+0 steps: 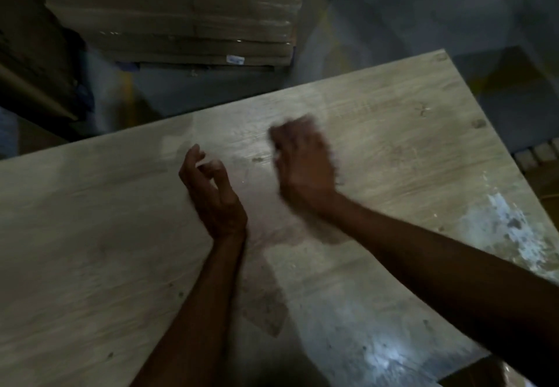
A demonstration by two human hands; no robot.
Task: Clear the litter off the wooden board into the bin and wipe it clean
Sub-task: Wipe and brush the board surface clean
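Head view, wooden board (90,235): fills the frame from 9 o'clock round to 5 o'clock, its far edge running up towards 1 o'clock.
Litter: no loose piece shows on the board, only dark specks too small to name.
Marks: a white smear (508,229) at 4 o'clock and a pale patch (384,356) at 5 o'clock lie on the surface.
Left hand (213,196): just to the 9 o'clock side of centre, over the board, fingers loosely curled, holding nothing.
Right hand (304,162): just to the 1 o'clock side of centre, blurred, fingers bent; I cannot tell whether it grips anything.
Cloth: none seen.
Bin: not in view; a brown box corner (484,376) at 5 o'clock may or may not be it.
Surroundings: stacked cardboard (187,23) at 11 o'clock, off the board.
Step in hand: litter looks cleared, so probably brushing or wiping.
Next move: calls for flat strokes towards the smear at 4 o'clock, with firm pressure there.
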